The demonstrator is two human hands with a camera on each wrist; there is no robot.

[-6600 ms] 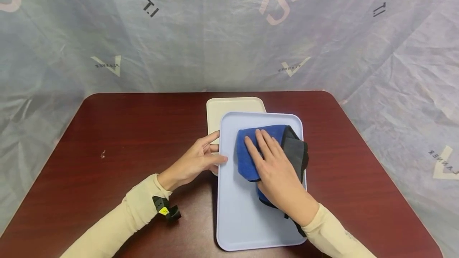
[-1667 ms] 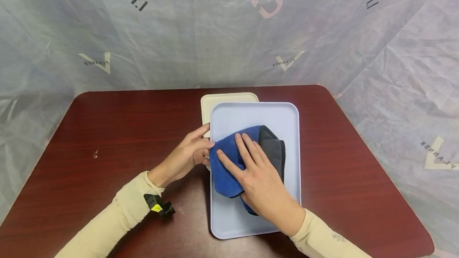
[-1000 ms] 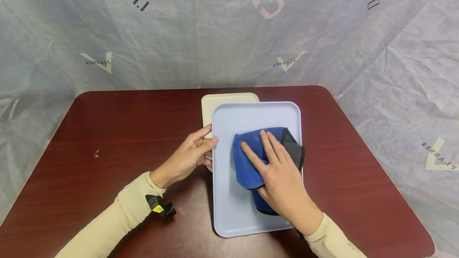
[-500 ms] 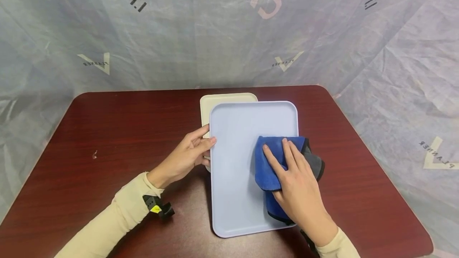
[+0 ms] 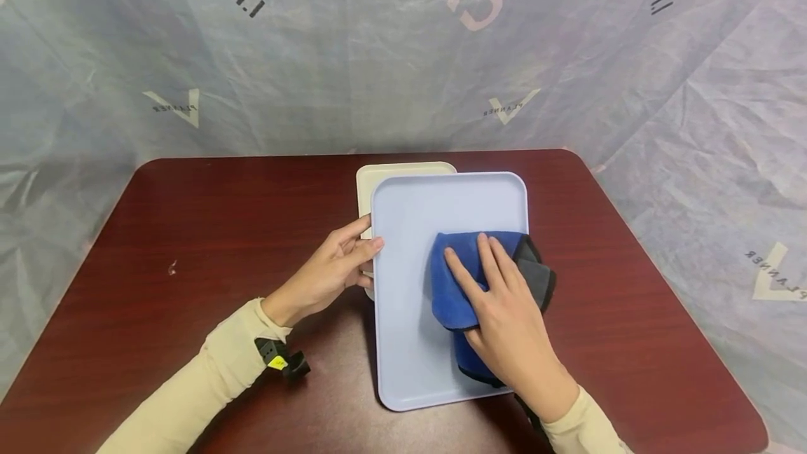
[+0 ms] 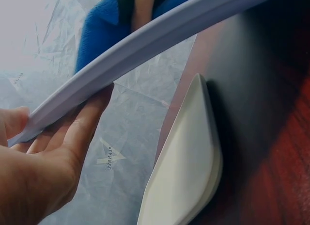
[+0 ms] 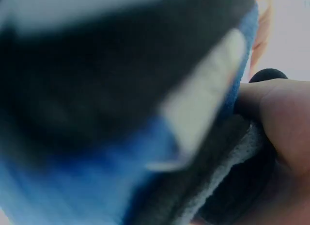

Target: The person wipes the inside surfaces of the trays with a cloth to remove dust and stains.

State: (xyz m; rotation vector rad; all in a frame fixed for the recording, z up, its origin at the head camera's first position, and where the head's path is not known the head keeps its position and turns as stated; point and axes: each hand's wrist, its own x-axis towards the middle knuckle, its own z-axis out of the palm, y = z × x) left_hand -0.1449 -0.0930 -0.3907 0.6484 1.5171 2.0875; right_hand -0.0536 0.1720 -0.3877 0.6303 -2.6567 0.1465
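Note:
My left hand (image 5: 328, 268) holds the left rim of a pale lavender-blue tray (image 5: 410, 363), thumb on the upper face and fingers beneath. In the left wrist view the tray (image 6: 121, 55) is tilted and raised off the table, with my left hand (image 6: 53, 162) at its edge. On the tray's right half, my right hand (image 5: 507, 321) holds a folded blue and grey cloth (image 5: 450, 300) with black trim against the surface. Its fingers are spread over the top layer and the thumb is tucked below that layer's edge. Part of the cloth overhangs the right rim.
A smaller cream tray (image 5: 403, 168) lies on the dark red table (image 5: 239, 216) behind and partly under the lavender-blue one. Its corner (image 6: 193, 152) shows two stacked rims in the left wrist view. A grey printed sheet (image 5: 403, 54) hangs around the table.
My right hand has slid the cloth back and forth: leftward to the left rim, then right past the right rim, and now slightly left again. My left hand keeps its hold on the tray.

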